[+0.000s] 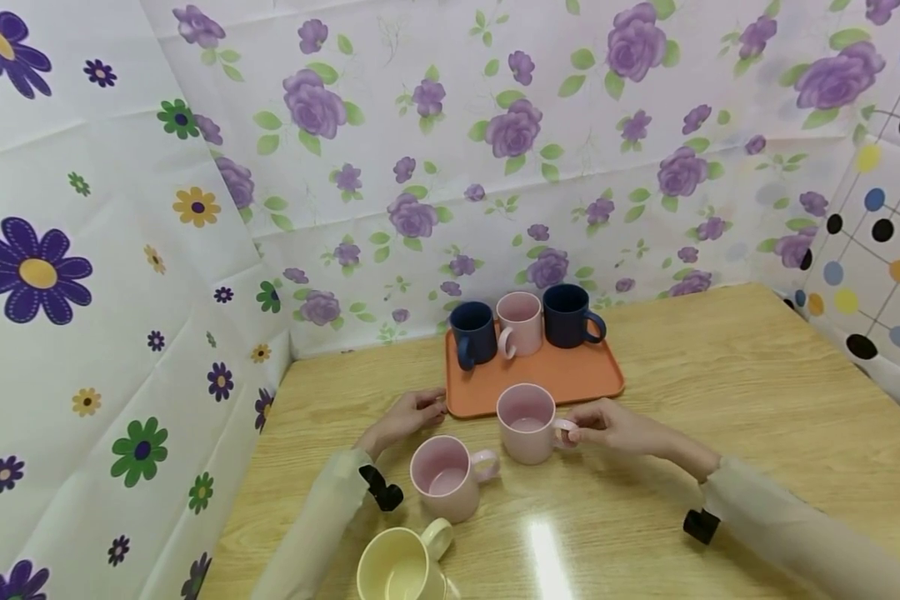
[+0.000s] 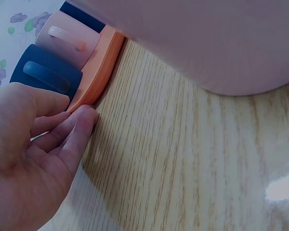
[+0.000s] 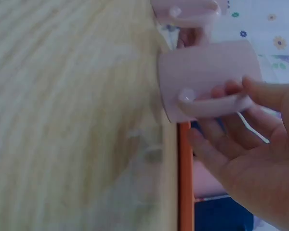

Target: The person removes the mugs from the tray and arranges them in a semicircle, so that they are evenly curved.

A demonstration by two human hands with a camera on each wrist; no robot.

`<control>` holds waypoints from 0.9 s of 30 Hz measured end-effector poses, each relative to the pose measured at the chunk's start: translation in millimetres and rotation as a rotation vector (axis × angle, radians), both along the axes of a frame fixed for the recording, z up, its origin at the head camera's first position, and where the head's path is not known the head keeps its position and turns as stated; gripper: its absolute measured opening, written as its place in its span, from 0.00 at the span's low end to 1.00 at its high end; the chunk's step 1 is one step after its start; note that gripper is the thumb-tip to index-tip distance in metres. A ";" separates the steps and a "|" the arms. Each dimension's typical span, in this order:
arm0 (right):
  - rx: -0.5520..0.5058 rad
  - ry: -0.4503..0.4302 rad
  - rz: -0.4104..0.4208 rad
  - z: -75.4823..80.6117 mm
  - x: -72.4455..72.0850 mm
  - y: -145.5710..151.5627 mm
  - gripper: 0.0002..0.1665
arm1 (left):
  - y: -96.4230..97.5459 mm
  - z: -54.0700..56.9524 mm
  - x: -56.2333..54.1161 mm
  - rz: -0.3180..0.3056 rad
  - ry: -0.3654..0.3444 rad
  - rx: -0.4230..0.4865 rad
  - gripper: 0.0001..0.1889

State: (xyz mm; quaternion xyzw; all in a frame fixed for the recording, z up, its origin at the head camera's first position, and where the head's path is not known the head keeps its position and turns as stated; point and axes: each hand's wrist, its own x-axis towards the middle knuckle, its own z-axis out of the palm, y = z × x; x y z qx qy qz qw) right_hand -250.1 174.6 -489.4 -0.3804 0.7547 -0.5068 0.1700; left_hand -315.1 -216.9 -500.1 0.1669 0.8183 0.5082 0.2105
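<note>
The right hand [image 1: 615, 427] pinches the handle of an upright pink mug [image 1: 525, 433], whose body is just left of that grip. Just beyond the held mug lies an orange tray [image 1: 543, 379], carrying a small pink cup [image 1: 523, 329] between two navy mugs [image 1: 566, 321]; the left hand [image 1: 405, 417] has bent fingers at its near left corner, though I cannot tell whether they grasp it. Left of the grip and nearer the person stand another pink mug [image 1: 450, 500] and, nearer yet, a yellow mug [image 1: 396, 571].
</note>
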 end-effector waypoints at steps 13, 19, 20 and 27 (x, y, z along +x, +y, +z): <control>-0.053 -0.071 -0.396 17.7 -41.7 40.6 0.24 | 0.6 2.9 3.7 -0.004 0.021 0.002 0.23; -0.062 -0.006 -0.581 13.6 -58.6 45.8 0.23 | 1.5 5.0 4.7 0.009 0.030 -0.019 0.24; -0.056 0.016 -0.612 12.4 -61.6 45.2 0.23 | 1.4 5.3 4.8 0.011 0.033 -0.023 0.24; -0.046 0.143 -0.885 0.0 -81.6 33.6 0.23 | 2.7 6.3 4.8 0.006 0.054 -0.051 0.23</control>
